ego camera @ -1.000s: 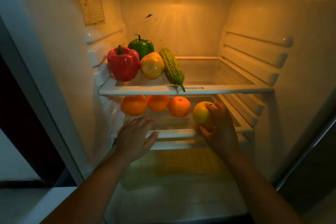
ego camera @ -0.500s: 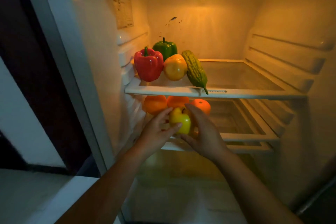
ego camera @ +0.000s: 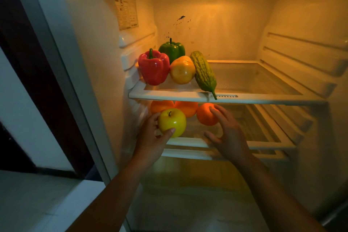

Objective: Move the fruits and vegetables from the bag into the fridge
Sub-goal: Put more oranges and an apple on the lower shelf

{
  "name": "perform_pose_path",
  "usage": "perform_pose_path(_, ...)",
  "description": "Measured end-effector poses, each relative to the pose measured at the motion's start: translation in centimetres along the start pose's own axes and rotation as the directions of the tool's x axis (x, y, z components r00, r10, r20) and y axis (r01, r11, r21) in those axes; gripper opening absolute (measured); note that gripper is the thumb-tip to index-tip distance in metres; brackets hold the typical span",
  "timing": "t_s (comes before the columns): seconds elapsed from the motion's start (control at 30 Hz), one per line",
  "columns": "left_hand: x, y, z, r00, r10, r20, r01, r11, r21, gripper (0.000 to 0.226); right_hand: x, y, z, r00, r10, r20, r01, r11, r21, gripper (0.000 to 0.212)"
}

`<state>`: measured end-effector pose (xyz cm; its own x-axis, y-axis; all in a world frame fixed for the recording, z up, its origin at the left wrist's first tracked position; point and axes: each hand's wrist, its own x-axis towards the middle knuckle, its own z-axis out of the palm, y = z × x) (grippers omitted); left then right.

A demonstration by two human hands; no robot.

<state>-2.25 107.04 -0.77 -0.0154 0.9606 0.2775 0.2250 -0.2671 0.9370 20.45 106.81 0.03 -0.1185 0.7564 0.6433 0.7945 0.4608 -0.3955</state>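
Yellow apple (ego camera: 172,122), held at the front left of the lower shelf (ego camera: 263,145) just before two oranges (ego camera: 185,110): our left hand (ego camera: 150,141) wraps it, thumb and fingers curled round. Our right hand (ego camera: 228,137) is spread loose, fingertips seemingly touching a third orange (ego camera: 205,117).

a printed sticker (ego camera: 127,12) stands on the left inner wall of the fridge (ego camera: 98,47). it carries a round logo at the top and rows of fine print below, all too small and blurred to read.
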Motion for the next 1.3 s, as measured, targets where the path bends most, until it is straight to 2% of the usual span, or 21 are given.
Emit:
perform_pose_path(0.3,0.0,0.1,0.2,0.999,0.022,-0.035,-0.020,0.998,0.060,0.053,-0.4,-0.1,1.1,0.996,-0.012,0.094,0.022,0.995,-0.098,0.064)
perform_pose_path(0.43,0.6,0.1,0.1,1.000,0.001,-0.015,0.001,0.995,0.101,0.059,0.1,0.0,1.5,0.986,0.020,0.164,-0.007,0.997,-0.081,0.059)
perform_pose_path(0.67,1.0,-0.1,-0.5,1.000,0.020,-0.020,-0.018,0.992,0.127,0.062,-0.7,-0.2,1.0,0.994,0.017,0.109,-0.010,0.998,-0.068,0.056)
perform_pose_path(0.9,1.4,0.1,-0.9,0.999,0.007,-0.033,0.000,0.981,0.193,0.073,0.3,-0.7,1.1,0.976,0.115,0.186,-0.107,0.993,-0.055,0.061)
perform_pose_path(1.17,0.0,1.0,-0.4,0.997,0.043,-0.061,-0.019,0.937,0.348,0.077,-1.7,-2.1,0.4,0.990,0.039,0.138,-0.042,0.999,0.013,0.060)
perform_pose_path(1.3,-1.2,1.6,-0.2,0.994,0.067,-0.088,-0.037,0.951,0.308,0.075,-2.7,-2.8,0.2,0.986,0.053,0.161,-0.058,0.998,0.028,0.061)
